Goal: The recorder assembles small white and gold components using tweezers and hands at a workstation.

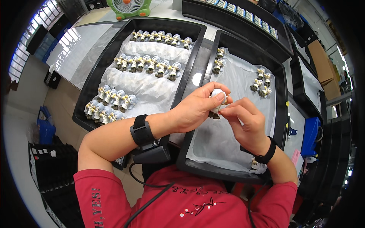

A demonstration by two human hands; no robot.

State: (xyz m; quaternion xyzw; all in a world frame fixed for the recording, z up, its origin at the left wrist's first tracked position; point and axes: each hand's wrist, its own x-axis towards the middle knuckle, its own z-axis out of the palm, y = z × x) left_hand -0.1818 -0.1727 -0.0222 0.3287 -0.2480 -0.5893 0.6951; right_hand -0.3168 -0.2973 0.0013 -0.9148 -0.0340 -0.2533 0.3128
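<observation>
My left hand (192, 110) is closed around a small figurine (215, 113) with pale hair, a white outfit and dark feet. It is held upright above the right black tray (218, 173). The fingers of my right hand (247, 123) are pinched together at the figurine's lower side. A tiny reddish spot shows at those fingertips, but what they grip is too small to make out. White sheeting (224, 144) lines the tray below. Similar figurines (262, 81) lie in a cluster at its right side, with a few more at its far left corner and near right corner.
On the left, another black tray (198, 41) holds rows of similar figurines (148, 64) on white sheeting. A third long tray (243, 30) with figurines stands at the back. Beyond the left tray is a green fan (129, 7). A black cable (150, 201) runs from my left wrist device.
</observation>
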